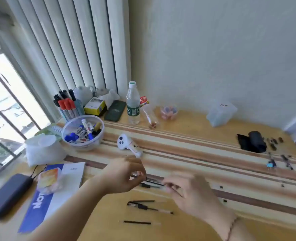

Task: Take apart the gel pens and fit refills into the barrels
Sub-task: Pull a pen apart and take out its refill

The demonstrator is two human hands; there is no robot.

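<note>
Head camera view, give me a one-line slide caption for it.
Left hand and right hand hold a gel pen between them above loose pen parts on a wooden desk.

Glossy striped wooden desk (204, 141) (clear plastic bottle (133, 103)).

Bare striped desk (187, 146) lies open between the white controller (129, 145) and the black pouch (252, 141). Loose pen parts (143, 206) crowd the near middle; a marker bowl (82, 132) blocks the far left.

The table (204, 136) is yellow wood crossed by brown and cream stripes. A clear bowl (83, 132) at far left holds blue, black and white markers. The booklet (55, 193) at near left is blue and white; the water bottle (133, 103) wears a green label.
</note>
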